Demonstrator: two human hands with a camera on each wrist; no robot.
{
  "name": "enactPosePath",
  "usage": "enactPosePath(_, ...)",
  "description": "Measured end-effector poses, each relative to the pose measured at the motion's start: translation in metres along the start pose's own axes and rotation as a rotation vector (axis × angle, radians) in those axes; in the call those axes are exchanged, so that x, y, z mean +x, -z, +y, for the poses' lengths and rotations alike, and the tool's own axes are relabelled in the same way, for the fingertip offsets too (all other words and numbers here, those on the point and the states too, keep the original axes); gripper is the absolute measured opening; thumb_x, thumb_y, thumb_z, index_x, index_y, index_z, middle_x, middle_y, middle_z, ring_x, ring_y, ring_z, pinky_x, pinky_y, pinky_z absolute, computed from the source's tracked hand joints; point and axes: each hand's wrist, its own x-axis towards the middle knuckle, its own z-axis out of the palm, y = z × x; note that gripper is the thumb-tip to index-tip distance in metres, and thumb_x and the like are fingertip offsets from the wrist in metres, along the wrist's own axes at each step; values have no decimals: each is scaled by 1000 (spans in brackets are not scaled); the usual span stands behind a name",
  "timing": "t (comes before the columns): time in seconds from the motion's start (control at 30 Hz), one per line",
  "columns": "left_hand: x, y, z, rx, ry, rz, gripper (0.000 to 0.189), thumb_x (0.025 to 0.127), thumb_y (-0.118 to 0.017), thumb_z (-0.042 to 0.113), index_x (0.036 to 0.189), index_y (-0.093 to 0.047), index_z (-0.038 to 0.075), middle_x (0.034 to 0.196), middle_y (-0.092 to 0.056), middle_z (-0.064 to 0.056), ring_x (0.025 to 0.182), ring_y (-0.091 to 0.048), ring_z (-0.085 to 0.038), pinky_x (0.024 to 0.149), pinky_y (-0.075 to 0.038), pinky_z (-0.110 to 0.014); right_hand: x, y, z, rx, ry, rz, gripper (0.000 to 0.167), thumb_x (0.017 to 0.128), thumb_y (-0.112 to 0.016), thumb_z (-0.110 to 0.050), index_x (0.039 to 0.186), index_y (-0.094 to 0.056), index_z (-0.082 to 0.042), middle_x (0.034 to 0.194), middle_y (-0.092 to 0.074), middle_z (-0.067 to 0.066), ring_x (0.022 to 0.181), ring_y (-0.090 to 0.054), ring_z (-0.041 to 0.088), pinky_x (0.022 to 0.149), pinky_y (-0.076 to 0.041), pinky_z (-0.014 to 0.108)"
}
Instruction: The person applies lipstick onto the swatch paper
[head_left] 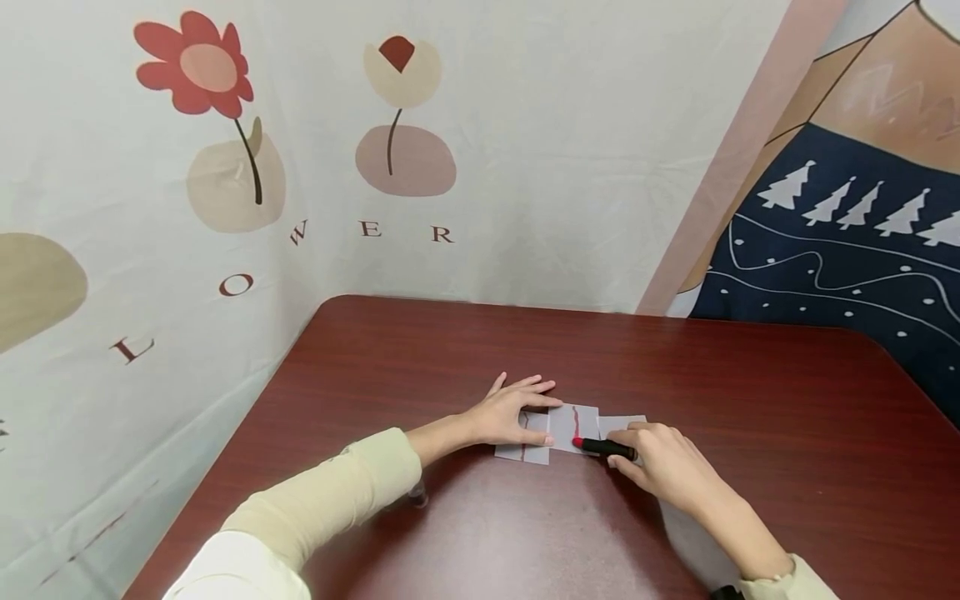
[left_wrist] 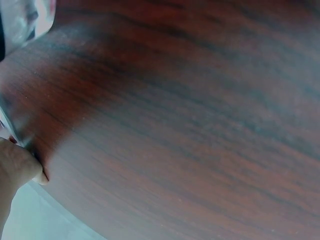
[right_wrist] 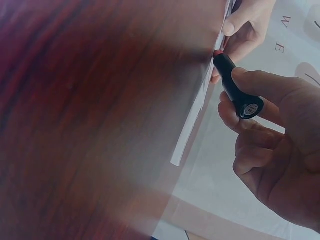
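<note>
A black lipstick (head_left: 606, 447) with a red tip is pinched between the thumb and fingers of my right hand (head_left: 667, 462). Its tip meets the middle white paper (head_left: 562, 421), low on a wavy red line. My left hand (head_left: 498, 417) lies with fingers spread over the left paper (head_left: 536, 455), thumb and index finger at the middle paper's edge. The left paper carries a thinner red line, partly covered by that hand. A third paper (head_left: 622, 422) sits partly under my right hand. In the right wrist view, the round labelled base of the lipstick (right_wrist: 250, 108) faces the camera.
The papers lie side by side on a dark red-brown wooden table (head_left: 420, 358). Behind it hangs a pale cloth (head_left: 525, 167) printed with flowers and letters. A small clear object (head_left: 418, 494) stands under the left forearm.
</note>
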Motion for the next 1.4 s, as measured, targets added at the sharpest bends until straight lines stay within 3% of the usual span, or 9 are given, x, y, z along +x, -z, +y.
enactPosePath(0.53, 0, -1, 0, -1, 0, 4, 57, 78, -71, 44, 130, -57, 25, 145, -38, 5, 138, -21, -14, 105, -2, -59, -1, 0, -1, 5, -6, -8, 21, 77, -75, -17, 95, -72, -7, 85, -68, 0, 72, -63, 15, 57, -49, 30)
enactPosePath(0.83, 0, -1, -1, -5, 4, 4, 57, 78, -72, 44, 130, -57, 25, 145, -38, 5, 138, -20, -13, 106, -2, -58, 0, 1, -3, 25, -13, -21, 20, 77, -75, -17, 95, -72, -7, 83, -67, -1, 62, -56, 6, 54, -47, 28)
enactPosePath(1.4, 0, 0, -1, -8, 1, 3, 56, 78, -71, 44, 130, -57, 25, 145, -38, 5, 138, -21, -13, 105, -3, -58, -1, 1, -4, 38, -10, -23, 20, 77, -75, -16, 94, -72, -6, 82, -66, -1, 59, -49, 0, 51, -44, 25)
